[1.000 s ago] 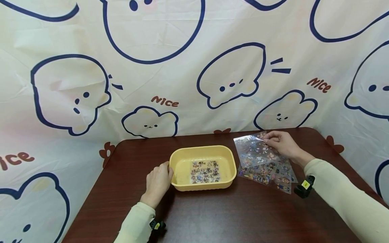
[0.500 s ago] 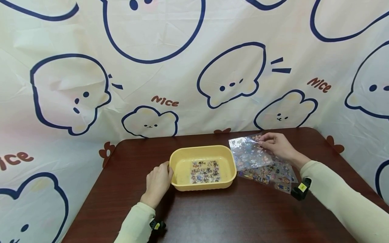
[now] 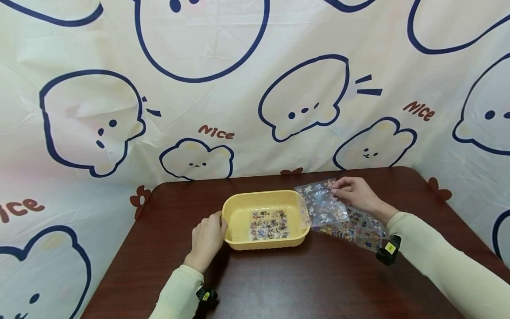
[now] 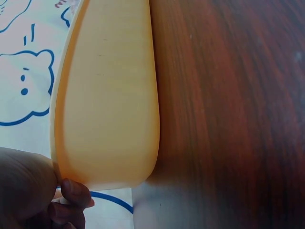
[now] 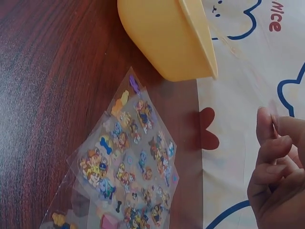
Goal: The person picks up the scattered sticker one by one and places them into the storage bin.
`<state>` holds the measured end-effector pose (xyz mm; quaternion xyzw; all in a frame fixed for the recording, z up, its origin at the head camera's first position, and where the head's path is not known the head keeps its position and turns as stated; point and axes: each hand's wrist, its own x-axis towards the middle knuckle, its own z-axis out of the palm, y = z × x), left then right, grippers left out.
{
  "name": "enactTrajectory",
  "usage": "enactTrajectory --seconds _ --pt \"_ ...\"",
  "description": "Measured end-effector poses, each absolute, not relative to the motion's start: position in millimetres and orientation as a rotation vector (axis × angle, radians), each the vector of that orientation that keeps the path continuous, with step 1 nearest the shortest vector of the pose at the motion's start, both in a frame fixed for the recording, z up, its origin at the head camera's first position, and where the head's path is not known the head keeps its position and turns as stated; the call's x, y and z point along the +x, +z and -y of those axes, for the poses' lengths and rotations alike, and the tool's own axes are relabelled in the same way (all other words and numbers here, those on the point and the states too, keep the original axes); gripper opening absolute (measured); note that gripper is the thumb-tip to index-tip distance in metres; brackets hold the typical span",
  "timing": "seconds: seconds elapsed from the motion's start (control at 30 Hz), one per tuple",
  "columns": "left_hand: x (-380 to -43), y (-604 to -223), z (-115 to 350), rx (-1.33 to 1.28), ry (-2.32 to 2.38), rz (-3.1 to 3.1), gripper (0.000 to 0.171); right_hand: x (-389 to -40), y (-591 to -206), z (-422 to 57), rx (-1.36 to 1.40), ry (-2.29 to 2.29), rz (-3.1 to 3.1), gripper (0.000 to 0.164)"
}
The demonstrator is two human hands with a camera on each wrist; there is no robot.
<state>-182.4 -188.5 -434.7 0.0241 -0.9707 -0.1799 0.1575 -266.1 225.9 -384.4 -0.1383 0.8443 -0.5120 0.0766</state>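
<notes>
At the middle of the table stands a yellow plastic basin (image 3: 235, 217), with a sheet of small cartoon stickers (image 3: 268, 226) lying flat inside. My left hand (image 3: 208, 237) grips its left rim; in the left wrist view the thumb and curled fingers (image 4: 76, 193) pinch the rim's corner. Between thumb and fingertips my right hand (image 3: 356, 193) pinches a clear sticker sheet (image 3: 324, 204), held raised, its left edge over the basin's right rim. The right wrist view shows that sheet nearly edge-on. Below it, more clear sticker sheets (image 5: 143, 157) lie overlapping on the table.
The dark brown wooden table (image 3: 271, 283) has rounded far corners. Behind it and at both sides hangs a pale cloth (image 3: 247, 106) printed with blue-outlined cartoon animals. A black wrist camera (image 3: 388, 250) sits on the right sleeve, another (image 3: 206, 295) on the left.
My right hand has moved left with the pinched sticker sheet, which slid off the pile's top toward the basin and now overlaps its right rim. The left hand and basin stayed put.
</notes>
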Motion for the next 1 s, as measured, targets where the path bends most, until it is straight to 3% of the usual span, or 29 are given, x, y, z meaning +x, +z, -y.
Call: enactTrajectory --seconds 1.0 --pt "-182.6 -435.5 188.4 0.07 -0.517 2.77 0.021 -265.4 -388.6 -189.8 -0.437 -1.495 -2.526 0.022"
